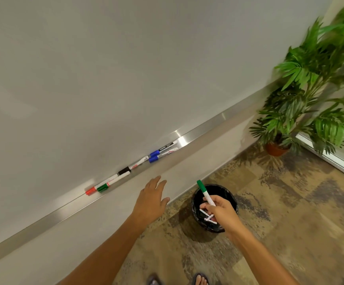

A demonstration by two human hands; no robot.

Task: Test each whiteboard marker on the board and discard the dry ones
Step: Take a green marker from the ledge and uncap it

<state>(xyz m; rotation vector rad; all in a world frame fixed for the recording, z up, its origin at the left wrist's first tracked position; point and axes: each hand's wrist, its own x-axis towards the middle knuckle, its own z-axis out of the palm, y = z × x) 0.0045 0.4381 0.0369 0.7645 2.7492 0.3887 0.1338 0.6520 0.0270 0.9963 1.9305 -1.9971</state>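
While above the black bin (228, 194) | right hand (221, 210) pinches green marker (206, 193) | left hand (150, 199) spread wide, holding nothing

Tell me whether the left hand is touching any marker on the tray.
Apart. In the head view the left hand is open with a plain gap to the markers on the tray; the nearest, the black-capped marker, lies clear of its fingers.

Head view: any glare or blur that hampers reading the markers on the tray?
Head view: bright glare patches on the metal tray, beside the blue-capped markers; their labels are too small to read. The plant at right is motion-blurred, and the wide-angle lens tilts the tray line. The green marker in the right hand is sharp.
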